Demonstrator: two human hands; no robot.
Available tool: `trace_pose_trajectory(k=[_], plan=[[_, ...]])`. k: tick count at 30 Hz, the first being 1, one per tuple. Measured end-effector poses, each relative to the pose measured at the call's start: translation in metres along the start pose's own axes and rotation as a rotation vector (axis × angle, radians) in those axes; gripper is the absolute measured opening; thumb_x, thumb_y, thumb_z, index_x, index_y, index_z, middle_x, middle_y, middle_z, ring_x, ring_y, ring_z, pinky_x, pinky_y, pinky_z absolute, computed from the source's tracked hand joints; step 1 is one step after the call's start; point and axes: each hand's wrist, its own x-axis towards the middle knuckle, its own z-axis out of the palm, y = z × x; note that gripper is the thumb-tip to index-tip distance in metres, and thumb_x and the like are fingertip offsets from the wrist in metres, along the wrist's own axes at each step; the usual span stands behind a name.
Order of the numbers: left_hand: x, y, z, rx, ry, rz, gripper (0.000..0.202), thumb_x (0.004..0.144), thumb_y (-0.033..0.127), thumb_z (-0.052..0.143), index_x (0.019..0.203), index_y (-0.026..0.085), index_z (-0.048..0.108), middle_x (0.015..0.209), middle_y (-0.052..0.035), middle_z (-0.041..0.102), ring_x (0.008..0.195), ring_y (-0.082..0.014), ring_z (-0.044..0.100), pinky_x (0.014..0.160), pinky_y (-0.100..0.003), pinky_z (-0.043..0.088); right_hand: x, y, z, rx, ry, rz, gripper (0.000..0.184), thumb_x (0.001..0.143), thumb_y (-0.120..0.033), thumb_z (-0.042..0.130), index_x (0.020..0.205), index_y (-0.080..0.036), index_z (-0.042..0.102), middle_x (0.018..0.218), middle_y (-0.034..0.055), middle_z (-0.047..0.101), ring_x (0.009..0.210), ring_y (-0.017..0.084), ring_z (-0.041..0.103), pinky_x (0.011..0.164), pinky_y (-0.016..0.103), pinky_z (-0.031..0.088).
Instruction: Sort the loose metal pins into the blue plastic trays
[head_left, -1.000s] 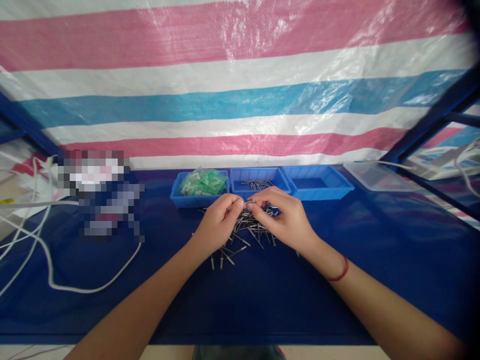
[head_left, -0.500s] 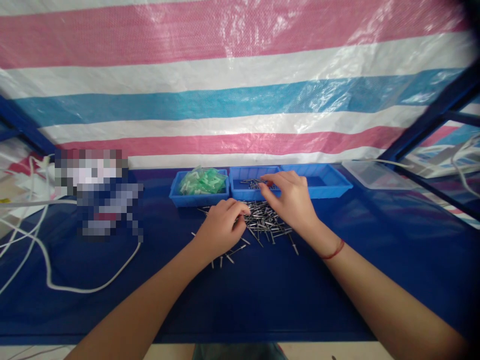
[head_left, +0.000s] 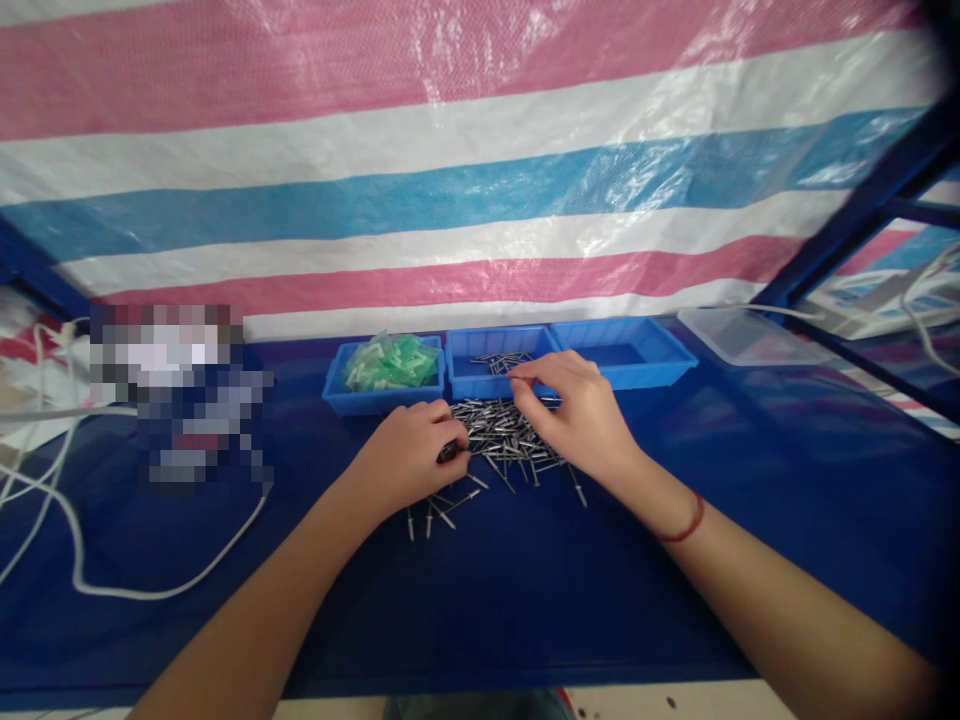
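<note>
A pile of metal blind rivets (head_left: 499,430) lies on the blue table, in front of the blue bins. My left hand (head_left: 405,455) rests at the pile's left side, fingers curled around some rivets that show between thumb and forefinger. My right hand (head_left: 577,405) is over the pile's right edge, thumb and forefinger pinched together near the front rim of the middle bin (head_left: 469,385). Whatever that pinch may hold is too small to make out. Inside the middle bin is a small heap of rivets (head_left: 501,361).
The left bin (head_left: 356,402) contains green plastic packets (head_left: 394,362). A right bin (head_left: 660,375) adjoins the middle one. Farther right lies a clear plastic lid (head_left: 750,340). White cables (head_left: 150,594) run along the left, near a blurred-out area. A striped sheet (head_left: 450,210) hangs behind.
My right hand has drawn back from above the middle bin toward the pile, and its thumb and forefinger have come together. My left hand's fingers have curled around rivets. The view has shifted slightly.
</note>
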Motion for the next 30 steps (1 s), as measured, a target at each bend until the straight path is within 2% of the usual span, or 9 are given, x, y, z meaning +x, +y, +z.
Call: trace_pose_trajectory(k=[5,11,16,21,25,30], plan=[[0.0,0.008,-0.003,0.115,-0.018,-0.038,0.019,0.086,0.034,0.059,0.091,0.019,0.069,0.09,-0.005,0.06,0.081,-0.018,0.057,0.071,-0.029,0.041,-0.001,-0.006,-0.002,0.014,-0.03,-0.011,0.015,0.086,-0.021,0.052,0.083,-0.02,0.066,0.083,0.0024,0.069,0.08,0.02,0.059,0.077,0.036,0.039],[0.0,0.013,0.0,0.201,-0.029,-0.061,0.018,0.09,0.025,0.051,0.085,0.017,0.067,0.087,-0.0058,0.06,0.077,-0.0183,0.058,0.063,-0.028,0.039,-0.004,-0.01,-0.001,0.041,-0.079,-0.03,0.015,0.087,-0.022,0.051,0.083,-0.02,0.066,0.083,0.0037,0.069,0.08,0.02,0.058,0.076,0.036,0.04],[0.001,0.014,0.007,0.219,-0.003,-0.049,0.023,0.094,0.025,0.043,0.086,0.015,0.063,0.086,-0.007,0.057,0.076,-0.0198,0.056,0.065,-0.03,0.041,-0.004,-0.012,0.0,0.054,-0.152,-0.048,0.014,0.087,-0.021,0.052,0.081,-0.02,0.065,0.081,0.0032,0.068,0.081,0.02,0.057,0.076,0.035,0.039],[0.002,0.011,0.008,0.03,0.142,-0.067,0.021,0.097,0.021,0.037,0.094,0.015,0.058,0.095,-0.0078,0.058,0.089,-0.0214,0.056,0.077,-0.033,0.043,-0.004,-0.015,-0.001,0.101,-0.226,-0.096,0.014,0.086,-0.02,0.053,0.079,-0.019,0.065,0.079,0.0023,0.068,0.077,0.018,0.056,0.077,0.034,0.039],[0.005,0.01,0.004,-0.156,0.195,-0.097,0.017,0.097,0.02,0.038,0.097,0.016,0.055,0.089,-0.0045,0.064,0.085,-0.02,0.059,0.078,-0.034,0.042,-0.004,-0.019,0.0,0.187,-0.277,-0.107,0.012,0.086,-0.023,0.056,0.079,-0.019,0.064,0.077,0.0016,0.067,0.075,0.017,0.057,0.077,0.034,0.04],[0.004,0.014,0.001,-0.309,0.285,-0.052,0.012,0.094,0.023,0.045,0.097,0.019,0.056,0.094,-0.0036,0.064,0.09,-0.0182,0.06,0.081,-0.032,0.044,-0.005,-0.023,0.001,0.313,-0.282,-0.05,0.019,0.09,-0.028,0.053,0.078,-0.019,0.063,0.076,0.0021,0.067,0.072,0.015,0.059,0.071,0.031,0.043]])
